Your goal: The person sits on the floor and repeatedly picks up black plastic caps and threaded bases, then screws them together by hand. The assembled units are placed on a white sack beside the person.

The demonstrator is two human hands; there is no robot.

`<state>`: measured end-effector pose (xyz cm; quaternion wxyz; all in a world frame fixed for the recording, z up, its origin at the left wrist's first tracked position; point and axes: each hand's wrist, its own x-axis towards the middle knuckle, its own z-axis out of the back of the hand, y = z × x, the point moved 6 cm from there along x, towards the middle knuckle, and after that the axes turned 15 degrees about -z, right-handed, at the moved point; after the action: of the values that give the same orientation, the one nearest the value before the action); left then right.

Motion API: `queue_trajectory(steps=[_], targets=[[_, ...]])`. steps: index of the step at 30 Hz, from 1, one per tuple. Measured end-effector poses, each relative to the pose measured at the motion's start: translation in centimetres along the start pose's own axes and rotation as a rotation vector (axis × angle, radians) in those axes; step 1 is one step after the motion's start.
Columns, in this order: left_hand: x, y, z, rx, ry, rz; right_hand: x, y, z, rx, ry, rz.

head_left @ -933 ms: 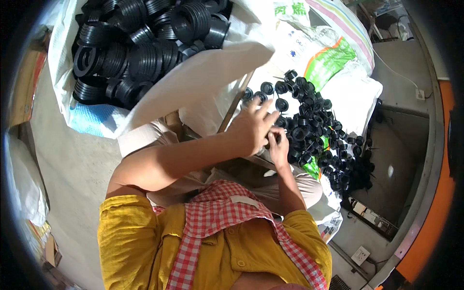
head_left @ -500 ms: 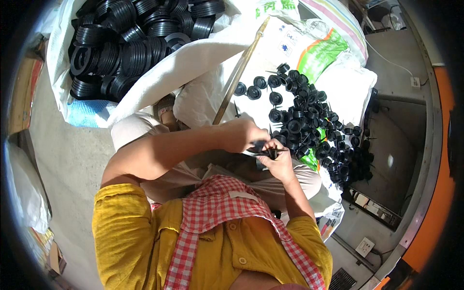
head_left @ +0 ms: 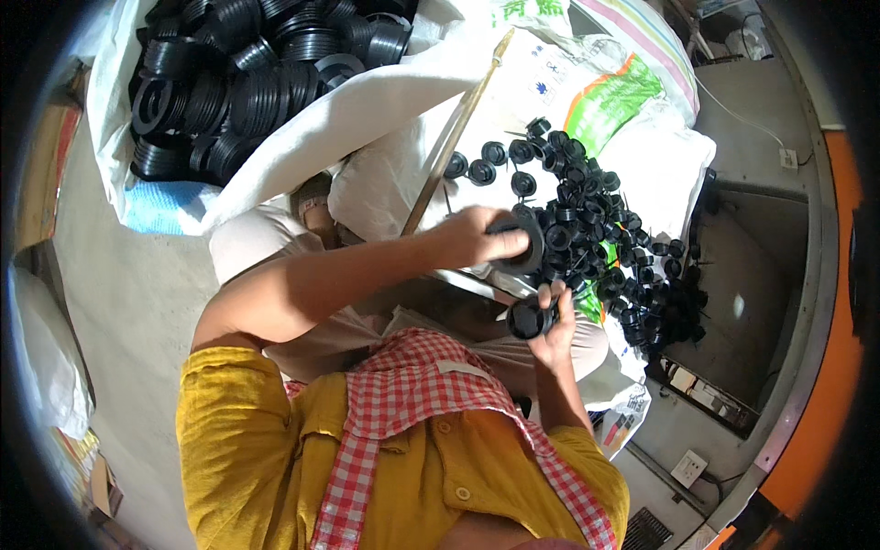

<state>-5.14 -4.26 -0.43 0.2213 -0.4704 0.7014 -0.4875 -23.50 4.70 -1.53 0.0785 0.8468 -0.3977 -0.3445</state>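
My left hand (head_left: 477, 236) grips a black ring (head_left: 529, 260), thumb on its face and fingers out of sight behind it. Lower and to the right, my right hand (head_left: 555, 337) is closed on a black round plastic cap (head_left: 526, 319), its hollow end turned toward me. The ring and the cap are apart, with a small gap between them. Just beyond my hands lies a heap of small black caps (head_left: 587, 206), some with thin stems, spread over a white and green woven sack (head_left: 587, 105).
A white bag (head_left: 357, 115) full of stacked black rings (head_left: 261, 96) stands at the far left. A thin wooden stick (head_left: 456, 133) lies slanted between bag and heap. At right are a grey metal frame (head_left: 761, 137) and a wall socket (head_left: 689, 468).
Half a second ago my hands were together over dark parts. Now they are apart: the left has moved up with the ring, the right slightly right and down with the cap.
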Motion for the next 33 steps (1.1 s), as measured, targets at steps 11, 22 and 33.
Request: queue_trajectory(steps=[11,22,33], targets=[[-1.4,-2.2,-0.9,0.827,0.18,-0.365,9.0,0.9,-1.2,-0.928,-0.551,0.713],[-6.1,-26.6,2.6,1.778,-0.823,-1.152,18.2,1.6,13.8,-1.41,-0.838,0.461],[-1.7,-13.8,-2.9,1.22,0.158,-0.865,24.8,-0.3,15.4,-0.747,-0.601,0.259]])
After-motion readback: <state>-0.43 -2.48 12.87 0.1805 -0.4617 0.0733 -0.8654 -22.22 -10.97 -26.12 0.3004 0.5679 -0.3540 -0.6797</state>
